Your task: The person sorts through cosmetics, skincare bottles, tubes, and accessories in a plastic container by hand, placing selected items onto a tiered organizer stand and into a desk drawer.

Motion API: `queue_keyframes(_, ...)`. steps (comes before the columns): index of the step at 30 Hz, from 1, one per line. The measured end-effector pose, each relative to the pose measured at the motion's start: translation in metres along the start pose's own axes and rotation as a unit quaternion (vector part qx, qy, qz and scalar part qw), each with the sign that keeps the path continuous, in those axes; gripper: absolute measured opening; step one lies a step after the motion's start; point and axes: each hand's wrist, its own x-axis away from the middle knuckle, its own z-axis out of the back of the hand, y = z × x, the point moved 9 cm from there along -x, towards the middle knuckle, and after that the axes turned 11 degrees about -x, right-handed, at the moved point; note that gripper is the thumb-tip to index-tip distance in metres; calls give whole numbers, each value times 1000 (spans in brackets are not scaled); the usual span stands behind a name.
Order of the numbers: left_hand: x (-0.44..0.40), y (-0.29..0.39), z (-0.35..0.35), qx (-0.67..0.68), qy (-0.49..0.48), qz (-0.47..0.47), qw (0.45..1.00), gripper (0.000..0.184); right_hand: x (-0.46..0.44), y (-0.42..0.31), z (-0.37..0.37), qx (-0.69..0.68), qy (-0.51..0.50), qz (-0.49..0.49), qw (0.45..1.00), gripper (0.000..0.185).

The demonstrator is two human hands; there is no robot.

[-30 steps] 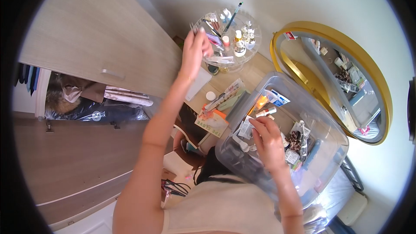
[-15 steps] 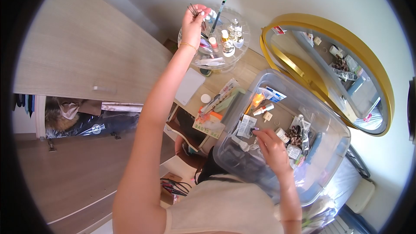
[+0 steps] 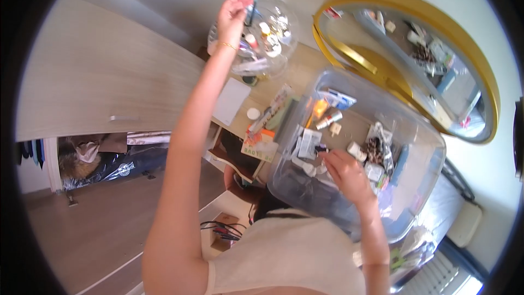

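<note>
My left hand [image 3: 233, 17] is raised over a clear round tiered stand [image 3: 284, 68], its fingers curled together near a tall dark pen-like stick [image 3: 254, 6]. Blur hides what those fingers hold, if anything. Small bottles [image 3: 271, 45] stand on the tray beside the hand. My right hand [image 3: 347, 176] reaches into a clear plastic bin [image 3: 289, 199], fingers pinched together at a small dark item [image 3: 321, 148]; a grip on it cannot be made out. Around that hand lie a printed white packet [image 3: 309, 143], a white bottle [image 3: 357, 151] and a leopard-patterned bundle [image 3: 374, 150].
A gold-framed round mirror [image 3: 469, 38] stands behind the bin. On the wooden desk are a white lid [image 3: 253, 113], a pale flat pad [image 3: 231, 101] and a printed card [image 3: 258, 147]. An open drawer [image 3: 232, 153] is below, and a cabinet door [image 3: 109, 71] is at left.
The view has shifted. Thin dark sticks seen at my left hand earlier no longer show there, and its fingers look more curled. My right hand stays at nearly the same spot in the bin.
</note>
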Motion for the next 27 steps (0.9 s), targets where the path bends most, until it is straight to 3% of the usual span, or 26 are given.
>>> queue_keyframes(1,-2,2,-3,-61,-44,-72,995,23,1,3,1,-1,-8,0,1000,17)
queue_keyframes(2,-1,2,-8,-135,-75,-49,987,25,6,7,3,-1,-18,-8,1000,18)
queue_keyframes(3,0,8,-13,-208,-122,-88,966,29,13,14,8,2,-17,-10,1000,17)
queue_keyframes(4,-6,-3,-10,-227,-99,-125,961,29,19,22,15,7,-14,-11,1000,16)
queue_keyframes(5,-3,1,-7,-251,-75,-104,960,30,26,30,27,10,-1,-22,1000,16)
queue_keyframes(9,-38,-53,20,-244,-66,-101,962,31,65,67,99,20,96,-156,983,16)
queue_keyframes(13,-30,-24,12,-257,-79,-148,952,32,95,88,149,61,171,-231,956,19)
queue_keyframes(16,-22,-4,15,-268,-48,-155,950,32,107,122,141,50,133,-287,947,18)
queue_keyframes(20,7,40,12,-243,-39,-181,952,29,103,169,68,56,-25,-262,963,19)
queue_keyframes(22,17,50,15,-236,-35,-178,955,27,97,182,23,35,-80,-190,978,18)
queue_keyframes(23,26,58,14,-220,-37,-178,958,26,99,187,2,72,-98,-114,986,20)
queue_keyframes(26,54,84,16,-207,-39,-173,962,24,93,193,-38,168,-130,-109,971,20)
queue_keyframes(27,62,90,18,-206,-41,-168,963,23,90,186,-47,214,-134,-32,967,18)
